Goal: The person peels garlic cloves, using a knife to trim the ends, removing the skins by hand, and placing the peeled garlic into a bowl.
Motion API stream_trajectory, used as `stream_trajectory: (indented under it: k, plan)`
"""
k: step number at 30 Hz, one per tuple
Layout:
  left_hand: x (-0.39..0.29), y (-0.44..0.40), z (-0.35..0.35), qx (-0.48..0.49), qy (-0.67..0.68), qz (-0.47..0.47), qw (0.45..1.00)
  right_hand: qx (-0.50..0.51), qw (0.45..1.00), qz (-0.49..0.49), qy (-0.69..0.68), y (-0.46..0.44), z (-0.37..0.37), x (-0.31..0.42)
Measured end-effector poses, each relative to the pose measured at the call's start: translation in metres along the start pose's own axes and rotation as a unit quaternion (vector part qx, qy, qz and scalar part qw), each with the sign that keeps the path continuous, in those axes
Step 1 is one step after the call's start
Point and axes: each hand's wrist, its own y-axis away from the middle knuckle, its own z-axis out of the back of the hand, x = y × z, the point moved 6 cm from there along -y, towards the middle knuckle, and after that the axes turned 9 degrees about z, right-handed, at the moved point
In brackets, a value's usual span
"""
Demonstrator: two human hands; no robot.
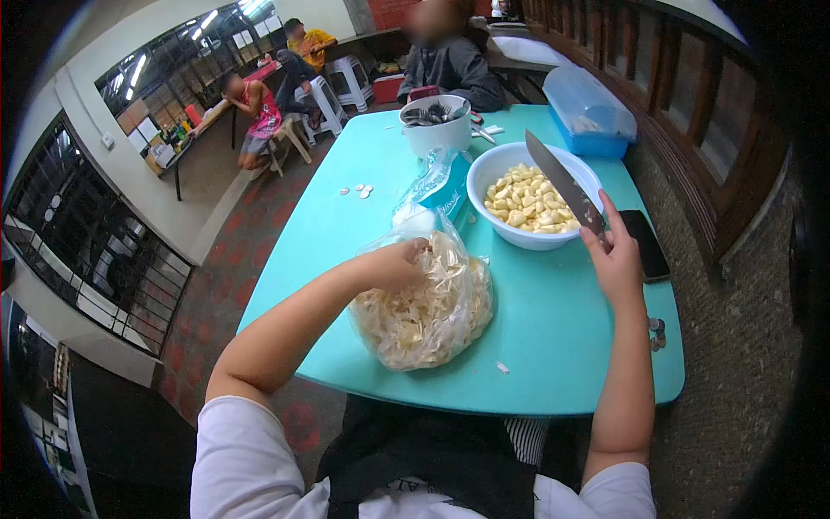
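Observation:
My right hand (616, 258) grips a large kitchen knife (560, 177), with the index finger stretched along it and the handle mostly hidden. Its broad blade slants up and left over the rim of a white bowl (529, 238) of peeled garlic cloves (529, 201). At the mouth of a clear plastic bag (421, 359) full of papery garlic skins (415, 316) is my left hand (399, 264). Its fingers reach down among the skins and are largely hidden, so what they hold, if anything, does not show.
A white pail (432, 134) of dark-handled cutlery stands at the back of the turquoise table (320, 303). Near it are a blue-white plastic pack (445, 195) and a blue lidded box (588, 117). A phone (647, 246) and coins (657, 333) lie right. A person (454, 69) sits opposite.

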Motion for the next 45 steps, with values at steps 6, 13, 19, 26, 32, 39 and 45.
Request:
stream_trajectory:
  k: [6, 13, 19, 26, 32, 39, 45]
  plan:
    - [0.0, -0.005, 0.009, -0.005, -0.048, -0.031, 0.998, 0.0, 1.0, -0.005, -0.008, -0.001, 0.001, 0.003]
    - [-0.018, 0.009, 0.011, -0.156, -0.128, -0.119, 0.972, 0.019, 0.999, -0.022, 0.021, -0.001, 0.002, 0.002]
    - [-0.025, 0.009, 0.0, -0.134, -0.174, -0.094, 0.971, 0.015, 1.0, -0.001, 0.02, -0.001, 0.001, 0.004]
    - [-0.014, -0.003, -0.002, -0.066, -0.18, -0.094, 0.977, 0.028, 0.999, -0.018, -0.035, 0.0, -0.004, 0.0]
    - [0.004, -0.016, -0.006, -0.072, -0.181, -0.166, 0.967, 0.135, 0.99, -0.043, -0.009, 0.003, -0.016, 0.008]
    - [-0.017, 0.014, 0.001, -0.099, -0.125, -0.139, 0.977, 0.162, 0.983, -0.055, -0.067, 0.013, -0.031, 0.017]
    - [-0.032, 0.023, 0.008, -0.186, -0.129, -0.096, 0.969, 0.196, 0.977, -0.039, -0.078, 0.018, -0.047, 0.026]
